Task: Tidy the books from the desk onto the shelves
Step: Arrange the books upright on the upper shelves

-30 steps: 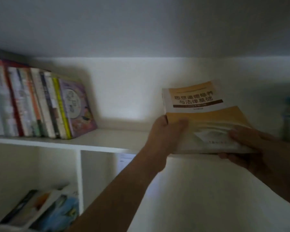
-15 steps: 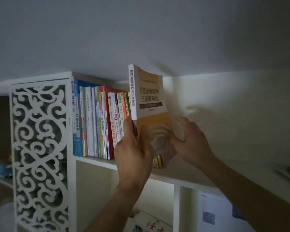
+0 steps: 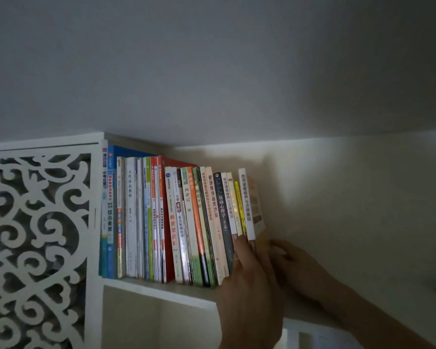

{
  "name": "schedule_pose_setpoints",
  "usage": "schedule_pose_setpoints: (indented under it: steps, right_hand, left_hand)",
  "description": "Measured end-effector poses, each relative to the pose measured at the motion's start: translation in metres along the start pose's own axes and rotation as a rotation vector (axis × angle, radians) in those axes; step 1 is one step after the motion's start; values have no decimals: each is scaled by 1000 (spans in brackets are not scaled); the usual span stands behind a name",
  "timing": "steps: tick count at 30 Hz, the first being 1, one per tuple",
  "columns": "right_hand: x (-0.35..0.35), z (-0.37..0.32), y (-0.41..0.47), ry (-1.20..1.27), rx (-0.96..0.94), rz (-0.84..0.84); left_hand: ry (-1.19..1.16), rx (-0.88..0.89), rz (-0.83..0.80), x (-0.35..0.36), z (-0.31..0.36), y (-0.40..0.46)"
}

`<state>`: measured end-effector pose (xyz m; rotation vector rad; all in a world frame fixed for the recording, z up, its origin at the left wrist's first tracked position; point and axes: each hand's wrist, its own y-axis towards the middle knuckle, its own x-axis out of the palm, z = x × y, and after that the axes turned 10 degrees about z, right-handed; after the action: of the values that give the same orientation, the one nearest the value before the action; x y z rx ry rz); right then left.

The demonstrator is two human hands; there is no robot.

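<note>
Now shelved, book (image 3: 247,205) stands between both hands' grip.

row of books (image 3: 176,222) upright on shelf board (image 3: 159,290), left of left hand (image 3: 249,285) | end book (image 3: 248,205) above left hand's fingertips, last in row | right hand (image 3: 297,265) just right of end book, against it | fretwork panel (image 3: 38,245) far left, beyond row | open compartment (image 3: 159,321) below board, left of left hand
</note>
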<state>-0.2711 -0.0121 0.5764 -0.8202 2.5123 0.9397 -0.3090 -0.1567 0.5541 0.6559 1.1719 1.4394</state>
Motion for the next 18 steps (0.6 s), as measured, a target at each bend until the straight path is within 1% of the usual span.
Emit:
schedule_pose_setpoints:
  steps: [2, 3, 7, 8, 10, 12, 14, 16, 18]
  right_hand:
    - [1, 2, 2, -69, 2, 8]
    - [2, 3, 3, -72, 6, 10]
    - [4, 7, 4, -85, -4, 18]
    - [3, 7, 2, -80, -9, 38]
    - [1, 7, -1, -22, -51, 134]
    - [-4, 3, -4, 74, -105, 275]
    - [-6, -3, -6, 179, -126, 336]
    - [-4, -7, -8, 263, -136, 293]
    - [-1, -13, -11, 288, -144, 227]
  left_hand:
    - [58, -21, 36, 2, -1, 1]
    - [58, -41, 32, 4, -1, 1]
    - [174, -26, 59, -3, -2, 10]
    - [158, -26, 73, -5, -3, 10]
    - [39, -16, 82, -10, -3, 4]
    - [-73, 14, 167, -23, -7, 1]
    - [-93, 29, 227, -44, -9, -2]
    - [-73, 46, 244, -64, -13, -3]
    - [-23, 67, 254, -86, -15, -2]
